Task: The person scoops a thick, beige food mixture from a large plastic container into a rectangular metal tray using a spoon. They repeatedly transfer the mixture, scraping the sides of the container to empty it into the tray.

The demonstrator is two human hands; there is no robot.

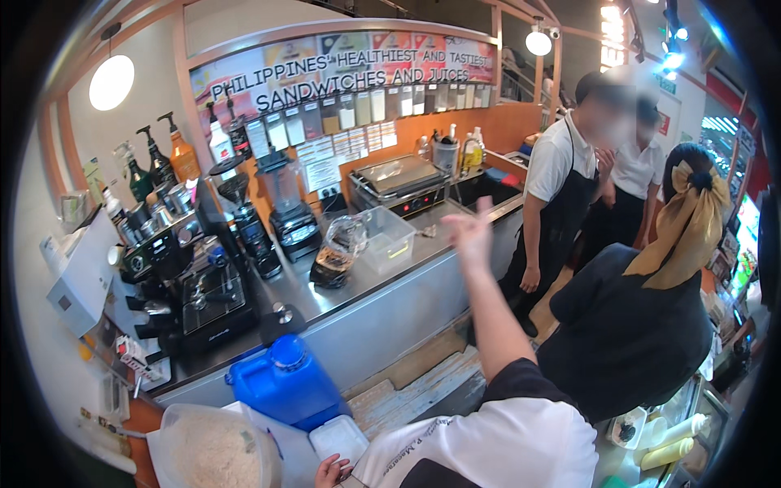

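White lidded tub [340,439] at the lower centre meets the left hand [331,471], fingers curled against its edge; right hand [470,233] is raised mid-frame, fingers spread, gripping nothing, above the steel counter [342,297].

A white short-sleeved shirt with a black sleeve hem covers the upper body; small dark lettering runs across its chest. Both forearms are bare.

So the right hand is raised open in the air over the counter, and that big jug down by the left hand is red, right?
Not quite: the jug is blue, not red, as the head view shows. The rest holds: the right hand is raised open over the counter, and the jug sits near the left hand.
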